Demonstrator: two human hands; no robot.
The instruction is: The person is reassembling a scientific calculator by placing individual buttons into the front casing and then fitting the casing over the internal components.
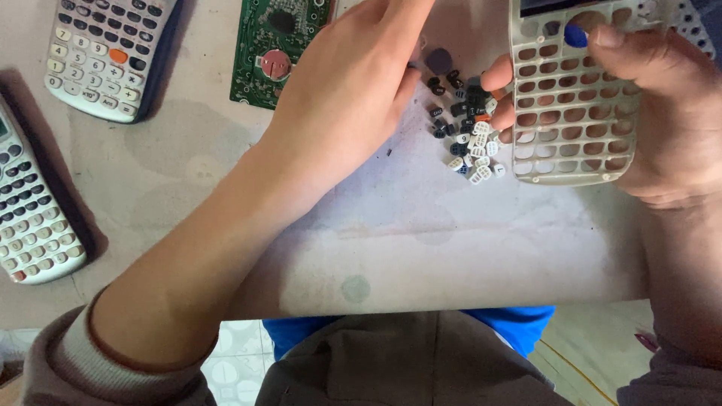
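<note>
The right hand (662,113) grips a grey calculator faceplate (571,113) above the table (421,240); the left hand (353,83), fingers curled, reaches beside the pile of loose keys (470,128), grasp unclear.

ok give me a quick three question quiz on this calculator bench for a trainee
1. True or false: the right hand holds the empty calculator front shell.
2. Which lies beside the loose keys? A) a screwdriver B) the green circuit board C) a battery pack
3. How many assembled calculators lie on the table, counting the upper calculator and the lower calculator?

Key: 1 true; 2 B; 3 two. The left hand reaches over the loose keys.
</note>
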